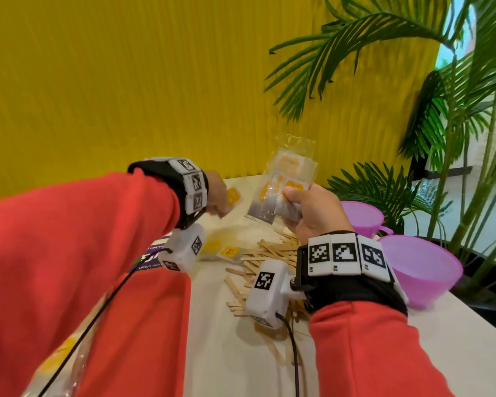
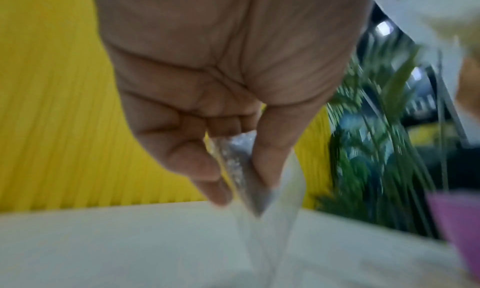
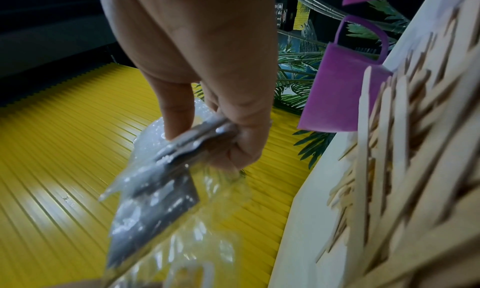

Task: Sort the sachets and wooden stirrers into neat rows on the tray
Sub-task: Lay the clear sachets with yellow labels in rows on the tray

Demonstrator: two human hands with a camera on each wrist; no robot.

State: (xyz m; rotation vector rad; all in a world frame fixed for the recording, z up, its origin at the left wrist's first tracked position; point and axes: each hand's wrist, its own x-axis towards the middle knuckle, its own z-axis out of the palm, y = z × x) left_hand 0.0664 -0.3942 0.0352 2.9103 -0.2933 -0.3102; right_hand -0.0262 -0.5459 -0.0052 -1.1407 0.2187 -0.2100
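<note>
My right hand (image 1: 307,209) holds a fanned bunch of clear sachets (image 1: 284,184) with yellow prints up above the table, thumb pressed on top; in the right wrist view the bunch of sachets (image 3: 166,169) is pinched between thumb and curled fingers. My left hand (image 1: 216,196) pinches a single sachet (image 1: 233,196) low over the table's far side; in the left wrist view that sachet (image 2: 244,175) sits blurred between thumb and forefinger. A heap of wooden stirrers (image 1: 267,262) lies under and between my wrists, with loose sachets (image 1: 226,250) to its left.
Two purple plastic cups (image 1: 421,267) stand at the table's right edge, one further back (image 1: 361,217). Palm fronds (image 1: 455,138) hang over the right side, a yellow ribbed wall behind. A purple printed card (image 1: 152,257) lies under my left wrist. More clear packets (image 1: 58,365) show at lower left.
</note>
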